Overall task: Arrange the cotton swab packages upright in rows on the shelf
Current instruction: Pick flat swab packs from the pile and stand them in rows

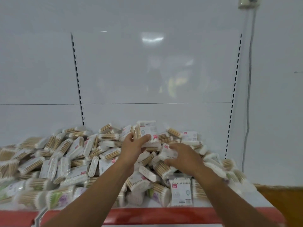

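A loose heap of cotton swab packages covers the white shelf from the left edge to the right upright. My left hand grips a small stack of packages, held upright above the middle of the heap. My right hand reaches into the heap just to the right, its fingers and thumb curled round a white package lying there. One package stands upright at the shelf's front edge.
A red strip runs along the shelf's front edge. The white back panel carries two slotted uprights. A grey cable hangs down the wall at right. A wooden surface lies beyond the shelf's right end.
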A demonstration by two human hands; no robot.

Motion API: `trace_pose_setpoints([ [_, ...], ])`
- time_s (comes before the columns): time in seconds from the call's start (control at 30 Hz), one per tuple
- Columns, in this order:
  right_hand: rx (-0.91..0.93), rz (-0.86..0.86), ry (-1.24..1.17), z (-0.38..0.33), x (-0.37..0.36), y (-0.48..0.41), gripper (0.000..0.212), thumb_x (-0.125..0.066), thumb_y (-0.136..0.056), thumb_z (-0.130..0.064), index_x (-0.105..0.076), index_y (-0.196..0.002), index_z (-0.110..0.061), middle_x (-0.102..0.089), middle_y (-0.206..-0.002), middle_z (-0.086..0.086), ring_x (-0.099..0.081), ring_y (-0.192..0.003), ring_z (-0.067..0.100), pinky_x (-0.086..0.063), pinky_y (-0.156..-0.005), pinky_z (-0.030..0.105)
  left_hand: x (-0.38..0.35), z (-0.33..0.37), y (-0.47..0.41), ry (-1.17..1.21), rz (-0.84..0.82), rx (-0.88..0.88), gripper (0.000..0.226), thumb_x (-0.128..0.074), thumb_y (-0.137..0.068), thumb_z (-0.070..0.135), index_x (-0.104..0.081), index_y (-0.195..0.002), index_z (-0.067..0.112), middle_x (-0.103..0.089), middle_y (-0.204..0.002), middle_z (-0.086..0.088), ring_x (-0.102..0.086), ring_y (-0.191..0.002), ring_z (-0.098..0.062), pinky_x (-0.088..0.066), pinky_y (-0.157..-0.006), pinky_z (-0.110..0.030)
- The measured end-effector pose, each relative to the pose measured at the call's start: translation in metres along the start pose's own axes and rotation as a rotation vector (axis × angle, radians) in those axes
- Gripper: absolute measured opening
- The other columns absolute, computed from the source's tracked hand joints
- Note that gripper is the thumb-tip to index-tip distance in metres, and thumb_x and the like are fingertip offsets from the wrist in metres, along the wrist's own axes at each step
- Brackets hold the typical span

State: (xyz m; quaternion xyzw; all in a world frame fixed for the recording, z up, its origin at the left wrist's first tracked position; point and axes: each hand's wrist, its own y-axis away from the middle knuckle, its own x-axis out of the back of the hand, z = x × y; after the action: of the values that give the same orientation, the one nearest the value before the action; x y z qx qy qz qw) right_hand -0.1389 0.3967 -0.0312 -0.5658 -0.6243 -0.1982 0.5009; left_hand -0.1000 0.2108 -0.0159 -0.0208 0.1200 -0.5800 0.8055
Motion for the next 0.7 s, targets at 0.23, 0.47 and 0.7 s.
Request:
trace_pose_setpoints([
  [0.23,0.035,0.009,0.113,0.006,-0.016,-0.015,0.064,-0.066,-0.086,-0.042,-0.043,-0.143,-0.024,-0.050,-0.141,-0.002,-0.047,-0.128,0.020,-0.041,-0.100,0.033,0.010,-0.003,0.001,-0.043,-0.015,-0.016,0.043,-0.077,-0.086,0.023,-0.060,-0.125,0.017,-0.073,-0.114,-0.003,-0.072,-0.100,-0.018,-0.056,-0.086,-0.032],
  [0.47,0.101,0.160,-0.029,0.008,-0.013,-0.020,0.082,-0.073,-0.075,-0.058,-0.041,-0.144,-0.029,-0.050,-0.137,-0.003,-0.044,-0.124,0.020,-0.040,-0.102,0.037,0.031,0.006,-0.001,-0.089,-0.005,-0.038,0.038,-0.076,-0.086,0.023,-0.061,-0.122,0.018,-0.074,-0.112,-0.001,-0.073,-0.097,-0.015,-0.056,-0.088,-0.033],
  [0.7,0.292,0.120,-0.542,-0.088,-0.046,-0.008,0.077,-0.082,-0.072,-0.046,-0.043,-0.138,-0.040,-0.040,-0.126,-0.020,-0.045,-0.118,0.001,-0.042,-0.097,0.020,0.096,0.019,0.019,-0.091,0.142,-0.018,0.037,-0.074,-0.089,0.022,-0.058,-0.123,0.016,-0.071,-0.113,-0.004,-0.073,-0.092,-0.012,-0.061,-0.081,-0.030],
])
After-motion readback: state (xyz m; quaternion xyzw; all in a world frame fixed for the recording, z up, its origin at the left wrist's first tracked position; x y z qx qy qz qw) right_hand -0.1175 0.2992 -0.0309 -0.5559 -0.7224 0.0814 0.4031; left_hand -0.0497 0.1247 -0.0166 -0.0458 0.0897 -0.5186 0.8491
